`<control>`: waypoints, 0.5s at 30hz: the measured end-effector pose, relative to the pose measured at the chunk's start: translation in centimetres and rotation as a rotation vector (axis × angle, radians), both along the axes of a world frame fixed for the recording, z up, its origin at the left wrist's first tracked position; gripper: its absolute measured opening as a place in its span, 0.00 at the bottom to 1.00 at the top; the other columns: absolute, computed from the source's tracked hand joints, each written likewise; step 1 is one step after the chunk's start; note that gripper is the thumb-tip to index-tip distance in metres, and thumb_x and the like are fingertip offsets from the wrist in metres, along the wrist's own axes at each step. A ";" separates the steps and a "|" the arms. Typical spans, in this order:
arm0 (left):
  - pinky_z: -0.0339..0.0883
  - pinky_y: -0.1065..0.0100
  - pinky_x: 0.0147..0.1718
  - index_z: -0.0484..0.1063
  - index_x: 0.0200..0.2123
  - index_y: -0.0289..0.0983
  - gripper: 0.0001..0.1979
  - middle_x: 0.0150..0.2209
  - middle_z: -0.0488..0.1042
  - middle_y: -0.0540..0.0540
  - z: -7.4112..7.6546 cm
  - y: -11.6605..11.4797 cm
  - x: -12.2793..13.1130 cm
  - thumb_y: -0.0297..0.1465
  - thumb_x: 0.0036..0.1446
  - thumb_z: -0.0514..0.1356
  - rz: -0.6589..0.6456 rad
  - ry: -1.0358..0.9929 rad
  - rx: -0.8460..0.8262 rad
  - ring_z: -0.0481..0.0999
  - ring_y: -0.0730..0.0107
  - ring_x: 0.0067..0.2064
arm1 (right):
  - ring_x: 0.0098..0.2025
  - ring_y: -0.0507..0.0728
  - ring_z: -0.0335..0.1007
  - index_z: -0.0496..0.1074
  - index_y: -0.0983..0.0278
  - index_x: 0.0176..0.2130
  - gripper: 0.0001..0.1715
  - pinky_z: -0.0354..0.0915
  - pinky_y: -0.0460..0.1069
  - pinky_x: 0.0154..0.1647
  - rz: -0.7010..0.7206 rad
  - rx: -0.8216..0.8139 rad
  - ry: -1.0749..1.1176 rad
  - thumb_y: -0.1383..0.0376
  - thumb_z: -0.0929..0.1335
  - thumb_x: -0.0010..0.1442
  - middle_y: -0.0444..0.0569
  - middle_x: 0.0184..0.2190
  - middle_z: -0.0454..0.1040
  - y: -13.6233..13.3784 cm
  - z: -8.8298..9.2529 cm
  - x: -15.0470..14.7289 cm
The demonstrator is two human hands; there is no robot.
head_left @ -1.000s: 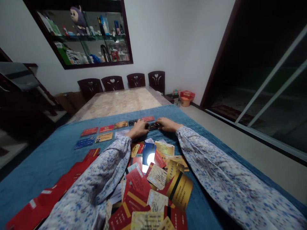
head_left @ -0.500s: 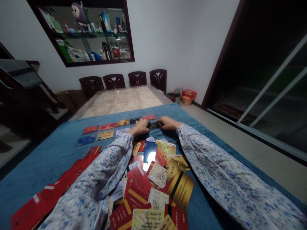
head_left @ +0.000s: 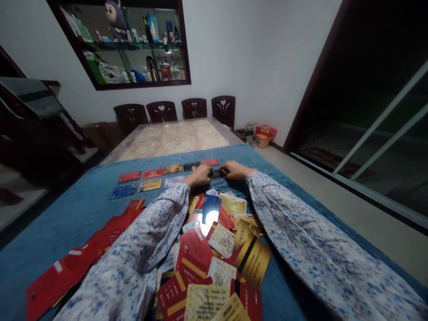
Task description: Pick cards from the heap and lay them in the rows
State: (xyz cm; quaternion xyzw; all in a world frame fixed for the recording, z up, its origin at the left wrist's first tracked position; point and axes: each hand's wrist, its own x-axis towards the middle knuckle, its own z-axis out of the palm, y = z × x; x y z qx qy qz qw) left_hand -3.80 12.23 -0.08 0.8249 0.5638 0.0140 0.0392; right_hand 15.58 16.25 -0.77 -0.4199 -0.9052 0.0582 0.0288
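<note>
Between my hands is a black card (head_left: 216, 173), low over the blue cloth (head_left: 87, 198). My left hand (head_left: 199, 175) is closed at its left end, and my right hand (head_left: 235, 170) pinches its right end. Just beyond lies a row of cards: a red card (head_left: 210, 162), another dark card (head_left: 191, 166), a gold card (head_left: 173, 169) and two red ones. The nearer row has a blue card (head_left: 123, 191), a yellow card (head_left: 150, 184) and a pale card (head_left: 173, 181), partly behind my left hand. Below my wrists spreads a loose heap of mixed cards (head_left: 220, 240).
A fanned line of red cards (head_left: 83, 258) runs along my left forearm. Past the cloth, a patterned tabletop (head_left: 174, 138) reaches to several dark chairs (head_left: 223, 110) by the wall. A shelf niche (head_left: 143, 84) and an orange bucket (head_left: 262, 140) are farther off.
The view has shifted slightly, so everything sits a little to the right. My hands keep hold of the black card in nearly the same place.
</note>
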 end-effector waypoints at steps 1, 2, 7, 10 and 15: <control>0.66 0.53 0.53 0.77 0.47 0.36 0.16 0.54 0.78 0.36 -0.1 -0.1 0.0 0.25 0.54 0.60 -0.007 0.003 0.012 0.73 0.45 0.60 | 0.50 0.62 0.77 0.81 0.65 0.51 0.24 0.66 0.46 0.47 -0.001 0.005 -0.008 0.72 0.70 0.53 0.55 0.47 0.82 -0.1 0.0 0.0; 0.66 0.53 0.53 0.77 0.47 0.35 0.16 0.55 0.77 0.35 -0.1 -0.2 -0.1 0.25 0.54 0.60 -0.015 0.005 0.028 0.72 0.45 0.60 | 0.50 0.61 0.77 0.81 0.65 0.51 0.24 0.66 0.45 0.47 -0.001 0.013 -0.015 0.72 0.70 0.54 0.55 0.47 0.82 -0.2 0.0 -0.1; 0.65 0.51 0.56 0.77 0.49 0.34 0.17 0.58 0.73 0.33 -0.1 -1.0 -0.5 0.29 0.56 0.61 -0.052 -0.014 0.098 0.70 0.44 0.62 | 0.49 0.60 0.76 0.80 0.67 0.52 0.23 0.65 0.46 0.49 0.003 0.078 -0.003 0.72 0.71 0.56 0.59 0.50 0.79 -0.8 0.0 0.1; 0.64 0.50 0.57 0.77 0.51 0.35 0.18 0.59 0.73 0.34 0.4 -2.0 -0.9 0.29 0.57 0.61 -0.061 -0.026 0.109 0.69 0.45 0.62 | 0.51 0.62 0.74 0.79 0.67 0.53 0.24 0.66 0.49 0.51 0.010 0.122 0.040 0.71 0.71 0.56 0.60 0.51 0.78 -1.4 0.2 0.3; 0.65 0.52 0.56 0.79 0.50 0.36 0.17 0.56 0.75 0.36 1.7 -4.7 -1.6 0.33 0.59 0.60 -0.100 -0.023 0.095 0.72 0.46 0.59 | 0.49 0.62 0.74 0.81 0.66 0.49 0.17 0.65 0.51 0.50 0.102 0.148 0.149 0.71 0.70 0.59 0.58 0.47 0.79 -3.2 0.9 0.2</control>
